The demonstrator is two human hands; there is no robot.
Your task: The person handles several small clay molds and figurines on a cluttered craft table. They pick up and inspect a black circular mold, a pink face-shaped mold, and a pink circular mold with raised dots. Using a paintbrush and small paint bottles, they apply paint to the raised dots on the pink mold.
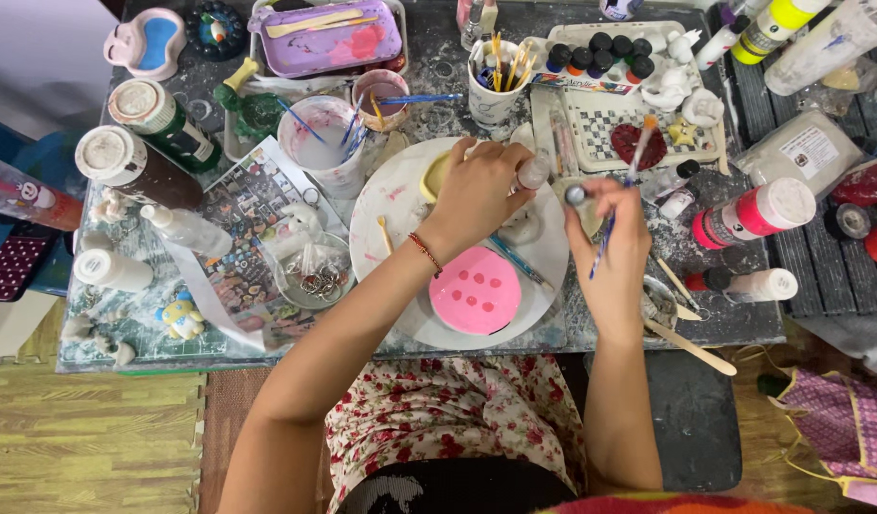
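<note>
My left hand (477, 190) is closed around a small clear bottle (532, 172) over the white round board (400, 195). My right hand (614, 238) grips a blue-handled paintbrush (637, 152) and pinches a small dark cap (575, 195) close to the bottle's mouth. On the board, just below my left wrist, lies a pink round piece with darker dots (475, 290). A yellow piece (435, 177) shows behind my left hand.
The low table is crowded: tall paint bottles (139, 169) at left, a cup of brushes (324, 143), a mug of sticks (494, 81), a purple tray (329, 38), a checkered tray (600, 128), a pink bottle (753, 211), wooden sticks (691, 347).
</note>
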